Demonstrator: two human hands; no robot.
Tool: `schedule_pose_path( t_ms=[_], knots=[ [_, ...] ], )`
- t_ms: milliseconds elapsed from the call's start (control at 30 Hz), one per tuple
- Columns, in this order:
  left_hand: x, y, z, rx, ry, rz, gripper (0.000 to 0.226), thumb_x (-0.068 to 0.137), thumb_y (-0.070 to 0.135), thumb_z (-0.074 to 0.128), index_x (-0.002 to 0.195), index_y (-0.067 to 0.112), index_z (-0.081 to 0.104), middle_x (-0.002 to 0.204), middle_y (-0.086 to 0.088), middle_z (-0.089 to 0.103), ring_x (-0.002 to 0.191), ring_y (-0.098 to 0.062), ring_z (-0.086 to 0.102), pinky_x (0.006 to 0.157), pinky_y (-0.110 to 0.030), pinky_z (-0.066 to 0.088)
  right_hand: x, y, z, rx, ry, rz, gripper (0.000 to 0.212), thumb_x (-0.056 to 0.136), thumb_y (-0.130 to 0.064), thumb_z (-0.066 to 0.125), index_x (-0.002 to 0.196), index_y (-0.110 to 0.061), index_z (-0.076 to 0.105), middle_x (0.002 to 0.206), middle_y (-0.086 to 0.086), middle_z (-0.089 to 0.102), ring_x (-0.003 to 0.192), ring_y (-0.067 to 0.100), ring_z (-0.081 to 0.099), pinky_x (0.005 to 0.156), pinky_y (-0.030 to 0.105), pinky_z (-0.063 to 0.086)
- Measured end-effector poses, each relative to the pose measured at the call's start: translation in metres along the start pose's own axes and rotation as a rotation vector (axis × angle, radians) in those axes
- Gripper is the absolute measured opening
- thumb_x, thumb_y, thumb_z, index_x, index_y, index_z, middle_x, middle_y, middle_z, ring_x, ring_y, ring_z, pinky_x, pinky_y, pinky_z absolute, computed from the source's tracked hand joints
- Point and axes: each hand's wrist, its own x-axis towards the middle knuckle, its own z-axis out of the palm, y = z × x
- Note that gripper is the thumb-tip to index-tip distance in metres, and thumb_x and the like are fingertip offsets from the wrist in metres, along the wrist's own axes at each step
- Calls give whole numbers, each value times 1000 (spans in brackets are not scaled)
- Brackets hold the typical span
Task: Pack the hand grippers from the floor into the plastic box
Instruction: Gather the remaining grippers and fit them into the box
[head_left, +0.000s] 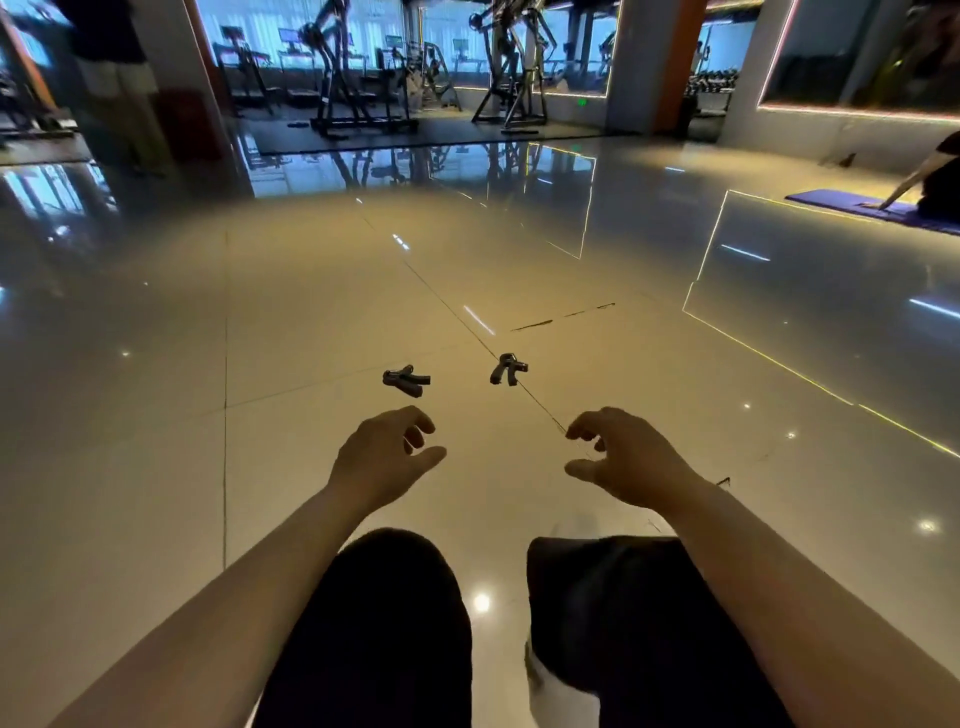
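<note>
Reaching out low over the glossy tiled floor (156, 467), both arms bare and stretched forward above dark-clad knees (374, 623). Left hand (382, 460) hovering with fingers (421, 423) loosely curled and thumb spread, gripping nothing. Right hand (623, 457) mirroring it, fingers (584, 426) hooked downward, thumb out, likewise holding nothing. Not touching either hand gripper.

Lying on the floor just beyond the hands: left hand gripper (407, 380), on its side with its dark handles pointing right, ahead of the left hand; right hand gripper (507, 369), handles splayed toward the camera, sitting on a thin dark tile seam (447, 306), ahead and slightly left of the right hand. Both small and dark against the glare, so springs and finer details blurring away. Lying apart from each other, with bare tile between.

Plastic box not showing anywhere in view. Something pale peeking out beside and below the right knee (558, 691), mostly hidden by the leg and cut off by the lower edge, too obscured for telling what it is.

Farther back, standing dim and backlit: gym machines (353, 78) against bright windows. At the right edge, another person's arm (904, 184) resting on a purple mat (852, 205), body cut off by the frame. Standing legs (124, 104) at upper left, upper body out of view.
</note>
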Motion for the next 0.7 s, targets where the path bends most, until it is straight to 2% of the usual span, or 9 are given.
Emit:
schedule_pose_path(
  t_ms=[67,167,367,500,700],
  knots=[
    [39,-2,2,29,-20,0,23,79,40,68,98,31,58,86,14,59,80,-4,59,76,-33,52,33,17,12,178,15,129,35,81,-34,70,112,-23,60,111,-1,60,93,13,56,79,27,46],
    [105,-17,9,39,-11,-14,21,80,38,67,97,32,57,85,14,59,82,-5,59,77,-32,51,80,39,41,248,-71,189,38,80,-37,70,115,-24,59,114,-3,59,94,11,55,80,25,45],
    [206,-67,61,-46,-22,-91,22,83,34,66,103,26,59,84,10,60,80,-6,58,77,-29,50,191,75,63,202,-35,230,41,83,-43,66,119,-24,58,115,-4,57,95,10,54,79,26,44],
    [276,-110,95,-74,-55,-136,22,83,33,65,103,26,59,84,10,61,82,-8,58,80,-33,51,282,78,119,251,-64,248,44,85,-42,64,123,-24,55,123,-1,54,104,13,52,83,28,43],
    [374,-189,130,-26,-151,-201,22,85,32,64,105,26,58,87,9,60,85,-9,57,75,-27,47,392,89,203,235,-255,302,51,88,-40,59,133,-22,46,136,0,46,119,17,49,91,27,40]
  ],
)
